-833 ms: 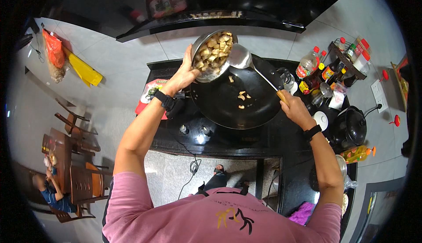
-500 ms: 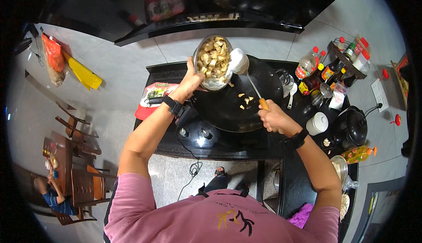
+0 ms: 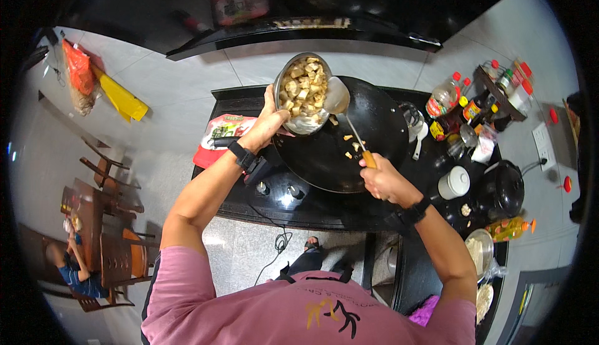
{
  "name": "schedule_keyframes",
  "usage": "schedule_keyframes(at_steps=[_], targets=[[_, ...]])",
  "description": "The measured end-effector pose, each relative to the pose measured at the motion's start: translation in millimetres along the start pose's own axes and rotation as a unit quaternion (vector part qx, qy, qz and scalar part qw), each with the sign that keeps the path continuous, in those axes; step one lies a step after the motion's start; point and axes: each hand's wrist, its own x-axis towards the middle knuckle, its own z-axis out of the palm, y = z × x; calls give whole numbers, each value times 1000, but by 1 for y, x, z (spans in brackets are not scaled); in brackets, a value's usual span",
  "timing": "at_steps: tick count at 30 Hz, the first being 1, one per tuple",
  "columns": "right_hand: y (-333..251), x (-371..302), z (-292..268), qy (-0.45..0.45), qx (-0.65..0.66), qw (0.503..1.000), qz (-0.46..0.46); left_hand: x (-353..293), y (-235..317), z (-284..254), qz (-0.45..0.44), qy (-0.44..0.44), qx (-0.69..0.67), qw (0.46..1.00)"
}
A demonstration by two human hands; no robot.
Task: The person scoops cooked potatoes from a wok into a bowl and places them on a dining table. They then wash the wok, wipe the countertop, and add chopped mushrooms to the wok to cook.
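Black stovetop (image 3: 337,211) underneath, and from afar I've got the left hand (image 3: 272,122) gripping the metal bowl (image 3: 306,126) of pale chunks (image 3: 304,89) over the wok's (image 3: 377,111) ten o'clock, tilted, probably so its mouth faces the ladle (image 3: 339,97) at twelve, whose wooden handle (image 3: 370,159) the right hand (image 3: 390,182) clutches around four-thirty.

Chunks (image 3: 304,87) in bowl (image 3: 306,124), at left edge of wok (image 3: 331,156), bottles (image 3: 445,98) right

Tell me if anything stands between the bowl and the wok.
Only the ladle, in the right hand: its head is at the right lip of the bowl, above the wok. Whether it touches is unclear.
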Motion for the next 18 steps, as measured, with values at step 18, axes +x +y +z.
schedule_keyframes(at_steps=[18], targets=[[8,-8,-47,2,-132,987,-87,-6,5,-32,42,-66,-45,996]])
